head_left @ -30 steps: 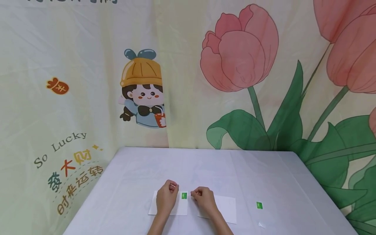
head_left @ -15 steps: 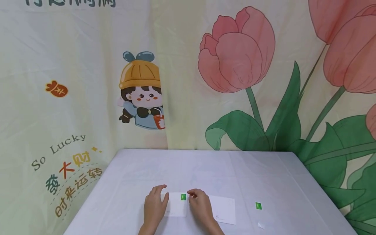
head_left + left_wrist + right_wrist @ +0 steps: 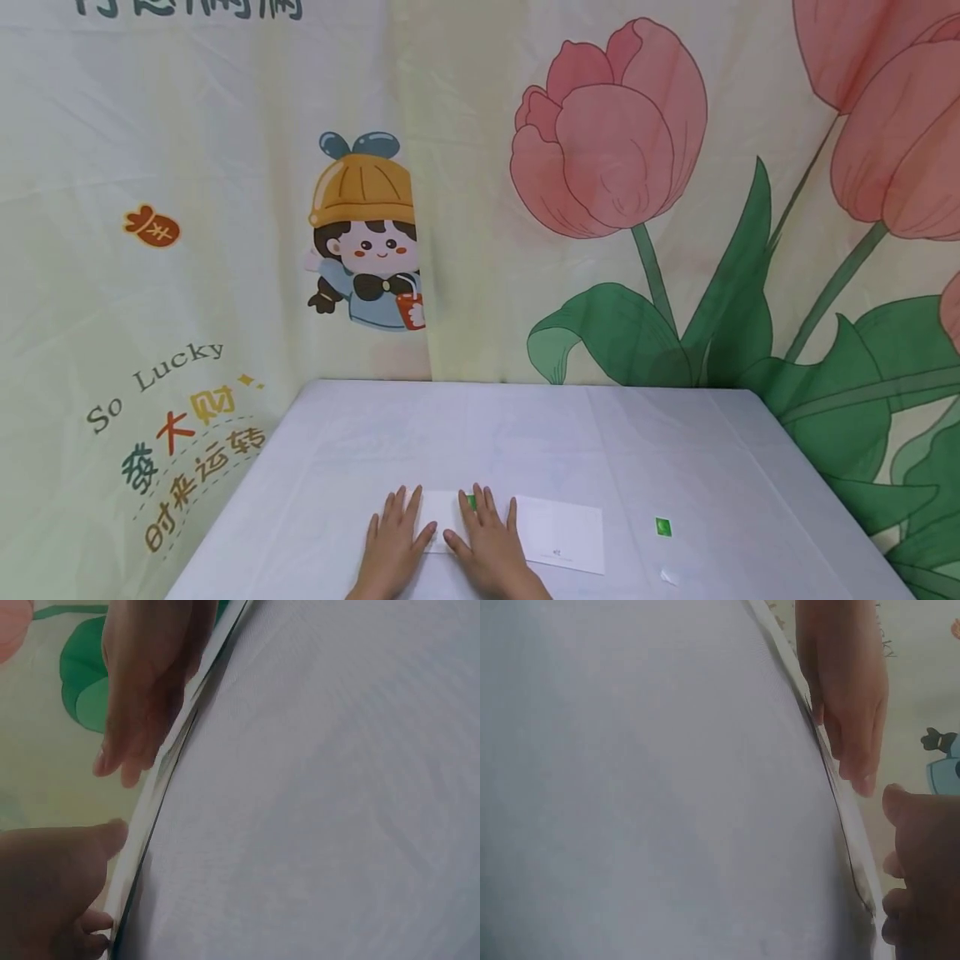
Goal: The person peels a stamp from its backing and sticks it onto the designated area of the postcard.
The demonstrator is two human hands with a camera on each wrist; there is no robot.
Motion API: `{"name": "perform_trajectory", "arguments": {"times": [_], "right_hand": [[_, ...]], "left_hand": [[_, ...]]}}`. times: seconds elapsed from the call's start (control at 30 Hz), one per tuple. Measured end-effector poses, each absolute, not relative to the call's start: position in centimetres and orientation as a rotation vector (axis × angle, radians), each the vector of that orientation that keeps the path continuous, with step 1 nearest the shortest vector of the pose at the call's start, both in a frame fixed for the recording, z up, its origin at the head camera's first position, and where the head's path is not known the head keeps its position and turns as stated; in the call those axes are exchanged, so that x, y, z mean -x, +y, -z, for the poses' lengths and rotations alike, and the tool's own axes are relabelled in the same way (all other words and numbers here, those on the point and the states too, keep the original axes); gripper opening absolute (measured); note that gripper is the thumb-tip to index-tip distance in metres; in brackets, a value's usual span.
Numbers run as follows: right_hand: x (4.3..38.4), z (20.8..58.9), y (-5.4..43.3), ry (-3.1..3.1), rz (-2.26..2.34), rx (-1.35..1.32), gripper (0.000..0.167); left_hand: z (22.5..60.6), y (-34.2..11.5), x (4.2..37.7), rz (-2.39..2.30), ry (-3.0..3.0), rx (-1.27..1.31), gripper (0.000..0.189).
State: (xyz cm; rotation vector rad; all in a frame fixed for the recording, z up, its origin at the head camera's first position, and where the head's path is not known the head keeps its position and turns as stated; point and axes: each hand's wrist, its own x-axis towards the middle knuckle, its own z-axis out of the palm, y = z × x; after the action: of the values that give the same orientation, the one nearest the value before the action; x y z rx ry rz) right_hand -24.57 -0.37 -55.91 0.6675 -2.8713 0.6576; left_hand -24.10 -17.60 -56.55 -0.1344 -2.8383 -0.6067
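Note:
A white card (image 3: 438, 505) lies on the table with a green stamp-like sticker (image 3: 472, 501) at its upper right corner. My left hand (image 3: 392, 537) rests palm down over the card's left side, fingers spread. My right hand (image 3: 489, 540) lies flat across its right side, fingertips over the sticker and partly hiding it. In the left wrist view, my left hand (image 3: 52, 881) is low at the left edge. From the right wrist, my right hand (image 3: 930, 870) shows at the lower right, beside the card seen edge-on.
Right beside my right hand lies a second white card (image 3: 566, 529) with a small printed mark. Farther right on the white-covered table (image 3: 525, 425) are another green sticker (image 3: 663, 527) and a small clear scrap (image 3: 669, 575). A printed curtain (image 3: 480, 250) hangs behind the table.
My hands have gone from loosely curled fingers above the card to lying flat on it. The left hand moved left, then spread; the right hand moved left over the sticker.

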Motion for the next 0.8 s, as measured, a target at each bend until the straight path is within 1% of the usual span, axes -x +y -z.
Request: {"name": "perform_trajectory", "arguments": {"times": [0.27,0.53,0.8], "right_hand": [[24.4,56.6,-0.6,-2.904,-0.592,-0.671,0.067],[24.2,57.1,-0.9,-2.901,-0.505,-0.601,0.068],[24.2,57.1,-1.0,-2.851,-0.408,-0.590,0.070]], "left_hand": [[57.0,-17.7,23.8,0.524,-2.866,0.159,0.060],[57.2,-17.6,23.5,0.522,-2.861,0.135,0.060],[57.2,-17.6,23.8,0.519,-2.863,0.120,0.060]]}}
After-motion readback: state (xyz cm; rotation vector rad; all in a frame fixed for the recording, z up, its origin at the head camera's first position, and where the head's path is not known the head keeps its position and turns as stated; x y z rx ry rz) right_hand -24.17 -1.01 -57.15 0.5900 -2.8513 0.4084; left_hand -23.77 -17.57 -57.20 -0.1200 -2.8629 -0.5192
